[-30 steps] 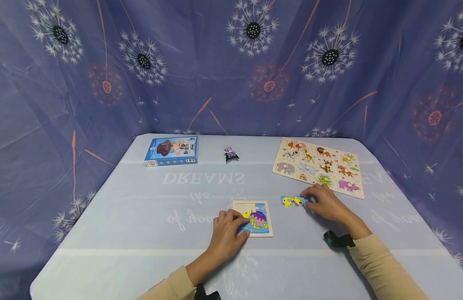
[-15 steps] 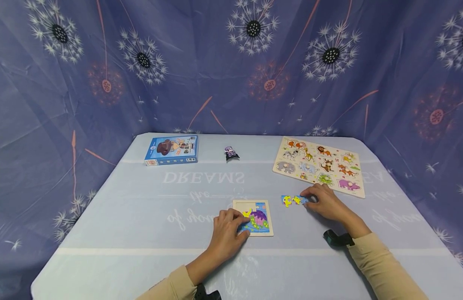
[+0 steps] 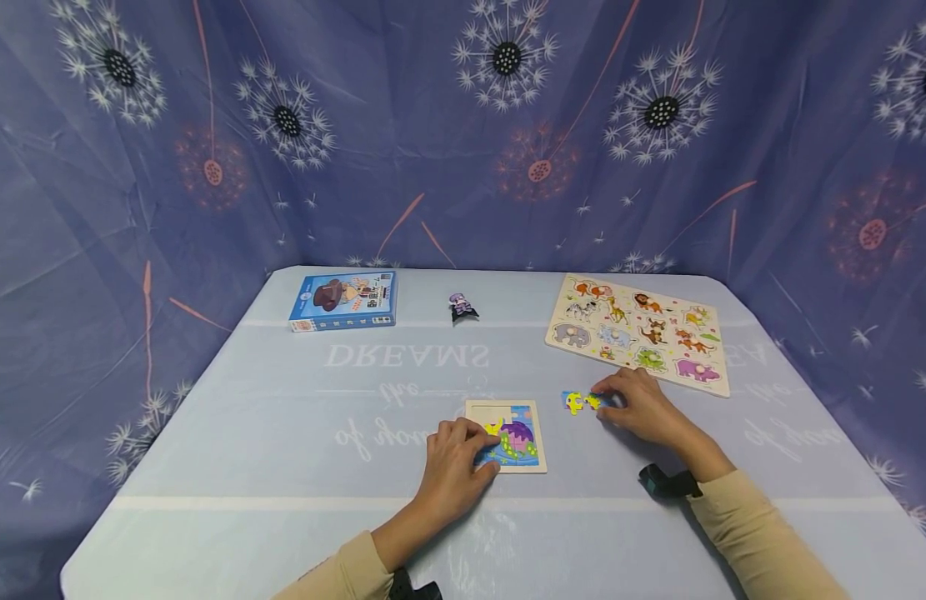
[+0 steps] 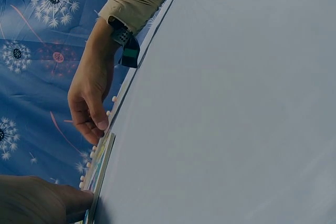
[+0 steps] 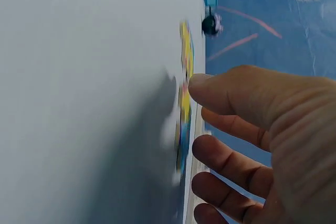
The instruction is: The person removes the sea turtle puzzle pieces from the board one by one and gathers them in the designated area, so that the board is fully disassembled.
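Observation:
A small wooden jigsaw tray (image 3: 542, 454) holds a partly filled picture with a purple shell, and its upper left shows bare wood. My left hand (image 3: 451, 467) holds it at the left side, the index finger lying over the picture and the thumb at the near edge. To the right lie loose jigsaw pieces: a yellow-and-blue one (image 3: 573, 403), and another yellow one (image 3: 593, 402) with a blue part half hidden by fingers. My right hand (image 3: 643, 406) reaches over these, thumb and fingers apart. In the right wrist view the thumb (image 5: 202, 86) overlaps the yellow pieces (image 5: 185, 100).
A wooden animal peg puzzle (image 3: 635, 333) lies behind my right hand. At the back left is a blue box (image 3: 344, 302), and a small purple-and-black item (image 3: 461, 308) stands at the back middle. A dandelion-print curtain (image 3: 402, 167) hangs behind the table.
My right hand has shifted slightly left along the loose pieces, from the blue one toward the yellow one beside it. The left hand and tray have stayed in place.

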Action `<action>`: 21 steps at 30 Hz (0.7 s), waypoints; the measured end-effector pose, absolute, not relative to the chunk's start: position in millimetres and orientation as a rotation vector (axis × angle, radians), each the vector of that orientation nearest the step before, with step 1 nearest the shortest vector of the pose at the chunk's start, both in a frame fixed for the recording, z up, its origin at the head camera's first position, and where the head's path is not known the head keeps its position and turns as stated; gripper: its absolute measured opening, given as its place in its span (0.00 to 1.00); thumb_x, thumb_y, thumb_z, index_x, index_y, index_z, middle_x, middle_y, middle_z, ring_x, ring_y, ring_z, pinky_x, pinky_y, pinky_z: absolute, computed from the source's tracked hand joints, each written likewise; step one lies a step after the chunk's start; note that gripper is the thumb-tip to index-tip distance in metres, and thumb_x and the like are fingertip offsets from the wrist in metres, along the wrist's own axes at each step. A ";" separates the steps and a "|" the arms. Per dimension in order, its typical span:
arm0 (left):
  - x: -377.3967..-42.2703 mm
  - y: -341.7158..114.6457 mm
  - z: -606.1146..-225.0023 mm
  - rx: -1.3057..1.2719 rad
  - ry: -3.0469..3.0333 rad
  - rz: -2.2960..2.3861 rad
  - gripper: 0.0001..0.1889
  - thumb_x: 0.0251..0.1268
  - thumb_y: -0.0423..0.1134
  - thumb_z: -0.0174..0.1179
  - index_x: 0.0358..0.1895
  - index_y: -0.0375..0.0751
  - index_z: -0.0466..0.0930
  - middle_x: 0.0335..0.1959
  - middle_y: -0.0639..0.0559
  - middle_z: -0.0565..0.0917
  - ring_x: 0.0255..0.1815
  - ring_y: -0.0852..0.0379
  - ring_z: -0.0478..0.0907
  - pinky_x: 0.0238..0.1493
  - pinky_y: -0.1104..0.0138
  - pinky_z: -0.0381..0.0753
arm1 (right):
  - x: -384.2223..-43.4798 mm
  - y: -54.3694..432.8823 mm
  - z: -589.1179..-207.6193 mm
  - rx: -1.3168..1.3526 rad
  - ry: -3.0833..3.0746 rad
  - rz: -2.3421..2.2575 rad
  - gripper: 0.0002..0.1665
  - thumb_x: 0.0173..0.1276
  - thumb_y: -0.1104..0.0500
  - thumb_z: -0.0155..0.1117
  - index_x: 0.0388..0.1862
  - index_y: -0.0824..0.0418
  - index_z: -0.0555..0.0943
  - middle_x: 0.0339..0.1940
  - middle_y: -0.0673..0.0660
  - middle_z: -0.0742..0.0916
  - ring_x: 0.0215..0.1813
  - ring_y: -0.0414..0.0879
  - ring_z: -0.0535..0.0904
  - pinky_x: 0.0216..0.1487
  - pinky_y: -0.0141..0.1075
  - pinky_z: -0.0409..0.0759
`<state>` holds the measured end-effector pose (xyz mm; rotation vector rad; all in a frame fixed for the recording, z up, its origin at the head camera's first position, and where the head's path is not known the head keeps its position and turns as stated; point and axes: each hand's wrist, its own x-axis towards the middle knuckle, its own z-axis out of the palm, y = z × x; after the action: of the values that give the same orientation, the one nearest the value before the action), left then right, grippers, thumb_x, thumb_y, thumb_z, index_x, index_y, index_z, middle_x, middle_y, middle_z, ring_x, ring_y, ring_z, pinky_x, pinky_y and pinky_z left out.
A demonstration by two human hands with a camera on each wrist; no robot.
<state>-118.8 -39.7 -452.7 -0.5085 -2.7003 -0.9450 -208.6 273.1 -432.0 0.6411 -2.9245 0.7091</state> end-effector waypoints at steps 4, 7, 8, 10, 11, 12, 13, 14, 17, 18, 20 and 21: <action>-118.7 -39.9 -452.8 -0.510 -2.699 -0.950 0.15 0.52 0.41 0.66 0.46 0.46 0.85 0.44 0.54 0.76 0.48 0.54 0.66 0.48 0.57 0.60 | -205.6 258.5 -432.4 0.687 -2.912 0.700 0.16 0.52 0.58 0.72 0.42 0.56 0.83 0.39 0.52 0.82 0.45 0.48 0.69 0.47 0.45 0.62; -118.5 -39.9 -452.5 -0.510 -2.699 -0.951 0.15 0.52 0.41 0.66 0.46 0.46 0.85 0.44 0.54 0.76 0.48 0.54 0.66 0.49 0.57 0.60 | -204.9 247.1 -433.3 0.736 -2.906 0.691 0.16 0.52 0.57 0.72 0.41 0.55 0.84 0.37 0.50 0.81 0.42 0.44 0.68 0.45 0.42 0.61; -118.5 -39.9 -452.3 -0.510 -2.699 -0.950 0.15 0.52 0.41 0.66 0.46 0.46 0.85 0.44 0.54 0.76 0.48 0.54 0.66 0.49 0.57 0.60 | -204.8 243.2 -433.5 0.753 -2.903 0.689 0.16 0.51 0.57 0.73 0.41 0.55 0.84 0.36 0.49 0.81 0.41 0.43 0.67 0.44 0.41 0.61; -118.3 -39.8 -451.9 -0.510 -2.700 -0.951 0.16 0.52 0.41 0.66 0.46 0.46 0.85 0.44 0.54 0.76 0.48 0.54 0.66 0.49 0.56 0.61 | -204.7 235.5 -433.7 0.778 -2.898 0.682 0.16 0.51 0.56 0.73 0.41 0.55 0.84 0.36 0.48 0.81 0.40 0.42 0.66 0.43 0.39 0.60; -118.2 -39.8 -451.7 -0.510 -2.700 -0.952 0.16 0.52 0.41 0.66 0.46 0.46 0.85 0.44 0.54 0.76 0.48 0.54 0.66 0.49 0.56 0.61 | -204.6 231.8 -433.7 0.788 -2.899 0.680 0.17 0.51 0.55 0.73 0.41 0.54 0.84 0.36 0.48 0.81 0.40 0.42 0.66 0.43 0.39 0.60; -118.2 -39.8 -451.7 -0.511 -2.700 -0.954 0.16 0.52 0.41 0.66 0.46 0.46 0.85 0.44 0.54 0.76 0.48 0.54 0.66 0.49 0.56 0.60 | -204.4 228.1 -433.6 0.796 -2.900 0.678 0.17 0.51 0.55 0.73 0.41 0.54 0.84 0.36 0.48 0.81 0.40 0.42 0.66 0.43 0.38 0.60; -118.1 -39.8 -451.6 -0.511 -2.700 -0.956 0.16 0.52 0.41 0.66 0.46 0.46 0.85 0.44 0.54 0.76 0.48 0.54 0.66 0.49 0.56 0.60 | -204.2 224.8 -433.5 0.803 -2.902 0.674 0.16 0.51 0.54 0.73 0.41 0.53 0.84 0.36 0.48 0.81 0.40 0.42 0.66 0.43 0.38 0.60; -118.1 -39.8 -451.5 -0.511 -2.701 -0.957 0.15 0.52 0.41 0.66 0.46 0.46 0.85 0.44 0.54 0.76 0.47 0.54 0.66 0.49 0.56 0.60 | -204.1 221.6 -433.5 0.810 -2.904 0.672 0.16 0.52 0.54 0.73 0.41 0.53 0.84 0.36 0.48 0.81 0.41 0.41 0.66 0.43 0.38 0.60; -118.2 -39.8 -451.5 -0.512 -2.701 -0.958 0.15 0.52 0.41 0.66 0.46 0.46 0.85 0.44 0.54 0.76 0.47 0.54 0.66 0.49 0.56 0.60 | -203.9 213.2 -433.2 0.836 -2.912 0.662 0.16 0.53 0.53 0.73 0.42 0.52 0.84 0.37 0.48 0.81 0.41 0.42 0.66 0.43 0.38 0.61; -118.2 -39.8 -451.4 -0.512 -2.701 -0.958 0.15 0.52 0.41 0.66 0.46 0.46 0.85 0.44 0.54 0.76 0.47 0.54 0.66 0.49 0.56 0.60 | -203.8 210.8 -433.1 0.846 -2.914 0.653 0.16 0.53 0.53 0.73 0.42 0.51 0.84 0.37 0.48 0.81 0.41 0.42 0.66 0.42 0.37 0.61; -118.4 -39.9 -451.4 -0.511 -2.702 -0.956 0.15 0.52 0.41 0.66 0.46 0.46 0.85 0.44 0.54 0.76 0.47 0.54 0.66 0.49 0.57 0.60 | -204.0 206.1 -432.9 0.867 -2.916 0.639 0.16 0.54 0.52 0.72 0.42 0.51 0.84 0.37 0.47 0.81 0.41 0.41 0.66 0.42 0.37 0.61; -118.5 -39.9 -451.4 -0.510 -2.703 -0.956 0.15 0.52 0.41 0.66 0.46 0.46 0.85 0.44 0.54 0.76 0.47 0.54 0.66 0.49 0.57 0.60 | -204.1 203.9 -432.8 0.877 -2.918 0.632 0.16 0.54 0.52 0.72 0.42 0.50 0.83 0.37 0.47 0.80 0.41 0.41 0.66 0.42 0.37 0.61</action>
<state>-118.5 -39.9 -451.4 -0.5101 -2.7027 -0.9558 -204.1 203.9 -432.8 0.8773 -2.9182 0.6323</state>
